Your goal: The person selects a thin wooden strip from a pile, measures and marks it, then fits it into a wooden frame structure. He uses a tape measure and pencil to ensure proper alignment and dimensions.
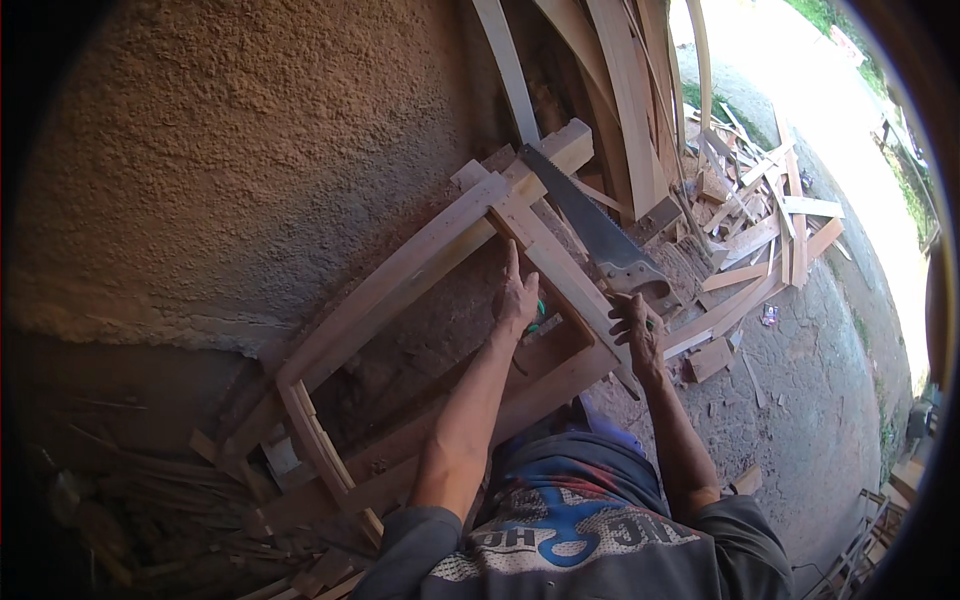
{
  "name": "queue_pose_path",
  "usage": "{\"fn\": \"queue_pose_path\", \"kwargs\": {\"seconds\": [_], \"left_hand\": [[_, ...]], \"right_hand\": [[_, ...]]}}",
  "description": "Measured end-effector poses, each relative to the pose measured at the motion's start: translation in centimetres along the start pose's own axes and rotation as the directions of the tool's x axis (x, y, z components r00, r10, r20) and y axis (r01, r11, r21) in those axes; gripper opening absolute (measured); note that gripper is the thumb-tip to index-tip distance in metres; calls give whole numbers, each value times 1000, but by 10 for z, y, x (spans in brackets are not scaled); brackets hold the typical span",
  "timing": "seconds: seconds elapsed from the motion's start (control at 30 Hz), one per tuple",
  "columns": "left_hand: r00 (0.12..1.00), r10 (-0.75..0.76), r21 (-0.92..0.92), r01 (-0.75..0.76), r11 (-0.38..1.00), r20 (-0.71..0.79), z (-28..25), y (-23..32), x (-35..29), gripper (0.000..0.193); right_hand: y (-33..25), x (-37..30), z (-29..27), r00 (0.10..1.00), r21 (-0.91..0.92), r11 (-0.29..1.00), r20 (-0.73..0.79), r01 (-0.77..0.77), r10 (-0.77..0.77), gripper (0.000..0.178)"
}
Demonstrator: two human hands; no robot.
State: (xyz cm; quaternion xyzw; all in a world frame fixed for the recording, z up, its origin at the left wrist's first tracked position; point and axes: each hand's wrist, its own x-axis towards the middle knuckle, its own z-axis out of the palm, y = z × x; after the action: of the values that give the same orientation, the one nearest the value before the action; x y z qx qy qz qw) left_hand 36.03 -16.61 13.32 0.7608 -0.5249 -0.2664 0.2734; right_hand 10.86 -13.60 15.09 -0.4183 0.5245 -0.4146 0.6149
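Observation:
A joined wooden frame (385, 262) lies ahead of me, made of pale, squared timbers. My left hand (516, 302) is over its opening, index finger stretched toward the upper corner and the other fingers curled. Something green (538, 314) shows at that hand, its kind hidden. My right hand (640, 332) is at the outer edge of the frame's right rail (556, 262), fingers bent; what they hold, if anything, is hidden. Just beyond them a handsaw (588, 218) lies along the rail, wooden handle toward me. A thin dark bar (628, 384) sticks out below my right hand.
A rough earthen wall (250, 150) rises at the left. Long curved planks (628, 100) lean at the back. Heaped offcuts (765, 215) lie to the right on the concrete ground (800, 370). Scrap strips (170, 500) litter the lower left.

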Motion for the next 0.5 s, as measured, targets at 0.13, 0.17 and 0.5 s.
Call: {"fn": "queue_pose_path", "kwargs": {"seconds": [0.13,0.17,0.5], "left_hand": [[990,121,143,-131,981,72,-8,0,19,71],[985,116,178,-138,974,130,-6,-2,24,69],[933,350,201,-328,923,-83,20,-35,17,51]], "right_hand": [[16,-16,14,985,-157,974,-32,161,-168,35],[26,-15,12,979,-224,954,-6,199,-206,34],[27,7,28,885,-424,788,82,446,-458,26]]}}
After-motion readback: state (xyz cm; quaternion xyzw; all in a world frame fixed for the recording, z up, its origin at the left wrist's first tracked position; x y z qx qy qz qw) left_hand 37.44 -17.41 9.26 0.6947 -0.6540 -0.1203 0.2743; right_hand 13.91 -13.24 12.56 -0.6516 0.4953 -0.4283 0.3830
